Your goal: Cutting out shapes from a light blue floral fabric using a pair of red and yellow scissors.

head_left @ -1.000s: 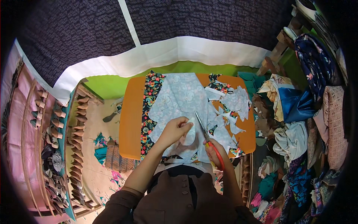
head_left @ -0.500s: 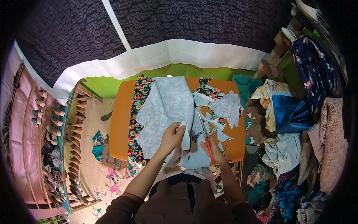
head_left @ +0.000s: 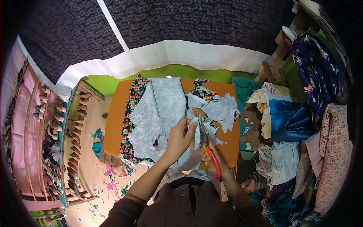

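Note:
My left hand (head_left: 179, 138) is closed, pinching a small pale piece of fabric (head_left: 196, 137) upright between thumb and fingers. My right hand (head_left: 210, 156) grips a pair of scissors (head_left: 212, 163) with red and yellow handles. Their blades point away from me and lie right beside the pinched piece; whether they bite into it I cannot tell. Under my left hand spreads a large floral cloth (head_left: 160, 100), mostly pale reverse side up, with its dark flowered face showing along the left. Cut fabric scraps (head_left: 223, 111) lie beyond my right hand.
The cloth lies on an orange table (head_left: 113, 126). Piled fabrics, including a blue satin one (head_left: 289, 119), crowd the right side. At the left stands a rack of shoe lasts (head_left: 76, 138). Small scraps (head_left: 109, 178) litter the floor; a dark patterned curtain (head_left: 196, 26) hangs ahead.
The scissors have come up and left beside the pinched piece, their handles now spread apart. My left hand has turned and lifted the piece. The whole view has shifted slightly.

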`<action>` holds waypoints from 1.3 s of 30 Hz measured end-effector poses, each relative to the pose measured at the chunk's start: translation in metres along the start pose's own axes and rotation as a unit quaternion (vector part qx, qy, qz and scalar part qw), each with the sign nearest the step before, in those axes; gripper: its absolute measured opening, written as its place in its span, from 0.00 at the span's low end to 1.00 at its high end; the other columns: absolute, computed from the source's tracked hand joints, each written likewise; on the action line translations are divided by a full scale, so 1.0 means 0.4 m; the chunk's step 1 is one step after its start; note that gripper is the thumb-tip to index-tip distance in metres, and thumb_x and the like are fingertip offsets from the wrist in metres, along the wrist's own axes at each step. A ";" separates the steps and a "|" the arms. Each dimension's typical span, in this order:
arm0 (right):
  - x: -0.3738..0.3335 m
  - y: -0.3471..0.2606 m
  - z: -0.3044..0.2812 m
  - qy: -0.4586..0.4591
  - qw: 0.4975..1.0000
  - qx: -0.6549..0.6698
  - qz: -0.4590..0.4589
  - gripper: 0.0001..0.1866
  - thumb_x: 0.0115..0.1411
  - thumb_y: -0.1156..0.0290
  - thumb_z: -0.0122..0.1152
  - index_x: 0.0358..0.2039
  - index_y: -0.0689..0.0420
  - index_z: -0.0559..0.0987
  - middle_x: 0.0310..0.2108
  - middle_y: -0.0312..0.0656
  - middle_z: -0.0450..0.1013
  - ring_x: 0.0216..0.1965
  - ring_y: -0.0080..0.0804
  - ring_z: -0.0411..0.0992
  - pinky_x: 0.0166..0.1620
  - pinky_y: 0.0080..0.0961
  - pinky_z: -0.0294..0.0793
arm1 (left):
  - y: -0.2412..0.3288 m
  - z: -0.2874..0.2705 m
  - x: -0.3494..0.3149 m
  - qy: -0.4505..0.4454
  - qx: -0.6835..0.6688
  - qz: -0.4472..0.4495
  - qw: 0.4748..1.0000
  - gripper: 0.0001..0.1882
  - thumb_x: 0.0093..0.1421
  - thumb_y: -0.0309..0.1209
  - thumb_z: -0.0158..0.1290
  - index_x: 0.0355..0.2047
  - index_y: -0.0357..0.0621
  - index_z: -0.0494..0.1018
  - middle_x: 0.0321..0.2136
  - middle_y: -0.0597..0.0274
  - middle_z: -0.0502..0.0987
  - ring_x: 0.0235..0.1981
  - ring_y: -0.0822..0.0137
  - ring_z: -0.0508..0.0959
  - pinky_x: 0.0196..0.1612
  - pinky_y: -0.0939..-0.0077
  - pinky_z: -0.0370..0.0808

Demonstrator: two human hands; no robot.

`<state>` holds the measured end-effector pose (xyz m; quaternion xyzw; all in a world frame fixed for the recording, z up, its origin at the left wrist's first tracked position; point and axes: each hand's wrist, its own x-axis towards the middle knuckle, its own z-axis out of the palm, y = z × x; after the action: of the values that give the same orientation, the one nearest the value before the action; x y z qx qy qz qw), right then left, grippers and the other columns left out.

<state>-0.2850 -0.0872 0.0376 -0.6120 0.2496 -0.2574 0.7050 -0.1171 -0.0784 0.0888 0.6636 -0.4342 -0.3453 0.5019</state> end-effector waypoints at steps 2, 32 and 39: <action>-0.006 -0.008 -0.007 -0.001 1.000 -0.020 -0.016 0.41 0.49 0.38 0.45 0.48 0.64 0.56 0.29 0.35 0.57 0.28 0.22 0.57 0.32 0.16 0.60 | 0.007 0.013 -0.007 0.009 -0.019 -0.004 1.000 0.11 0.58 0.32 0.46 0.26 0.36 0.64 0.12 0.70 0.64 0.12 0.82 0.63 0.13 0.85 0.59; -0.078 -0.038 -0.101 -0.009 0.999 -0.036 0.036 0.36 0.51 0.37 0.40 0.39 0.63 0.63 0.24 0.41 0.64 0.25 0.27 0.65 0.28 0.23 0.65 | 0.046 0.109 -0.047 0.031 -0.063 -0.030 0.997 0.10 0.57 0.32 0.47 0.26 0.35 0.66 0.14 0.72 0.64 0.16 0.83 0.62 0.19 0.88 0.59; -0.073 -0.024 -0.096 -0.010 0.999 -0.029 0.031 0.31 0.54 0.43 0.42 0.38 0.63 0.65 0.22 0.37 0.63 0.24 0.23 0.64 0.27 0.19 0.63 | 0.041 0.096 -0.048 0.030 -0.086 -0.031 0.995 0.10 0.57 0.31 0.48 0.26 0.35 0.67 0.13 0.73 0.64 0.16 0.83 0.61 0.19 0.87 0.59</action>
<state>-0.3329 -0.0970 0.0433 -0.6269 0.2690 -0.2220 0.6967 -0.1628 -0.0767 0.0952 0.6413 -0.3669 -0.3766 0.5589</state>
